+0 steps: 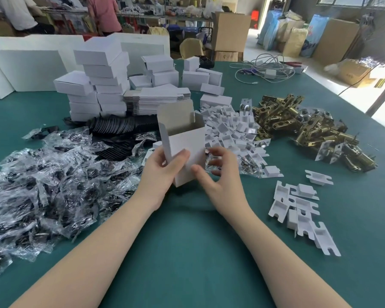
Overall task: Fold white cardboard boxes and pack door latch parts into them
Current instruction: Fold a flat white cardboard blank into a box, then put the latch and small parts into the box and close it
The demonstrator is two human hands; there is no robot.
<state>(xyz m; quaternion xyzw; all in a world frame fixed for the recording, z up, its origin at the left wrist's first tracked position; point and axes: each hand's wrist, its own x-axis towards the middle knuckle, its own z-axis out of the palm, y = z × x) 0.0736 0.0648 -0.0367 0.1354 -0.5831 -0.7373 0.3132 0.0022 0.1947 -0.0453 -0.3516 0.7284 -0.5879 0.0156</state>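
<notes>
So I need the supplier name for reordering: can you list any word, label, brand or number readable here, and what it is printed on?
None can be read.
The white box held in the left hand: blank.
The stacked white boxes: blank.
The brown carton on the floor at right: red marks, too blurred to read.
The blue bags at the back: print too small to read.

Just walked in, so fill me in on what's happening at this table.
A person is putting together a small white cardboard box above a green table. The left hand grips its lower side; the right hand touches the front with its thumb. The top flap stands open and the box looks empty. Nearby lie bagged parts, white plastic inserts, brass latches, and finished boxes stacked behind.
</notes>
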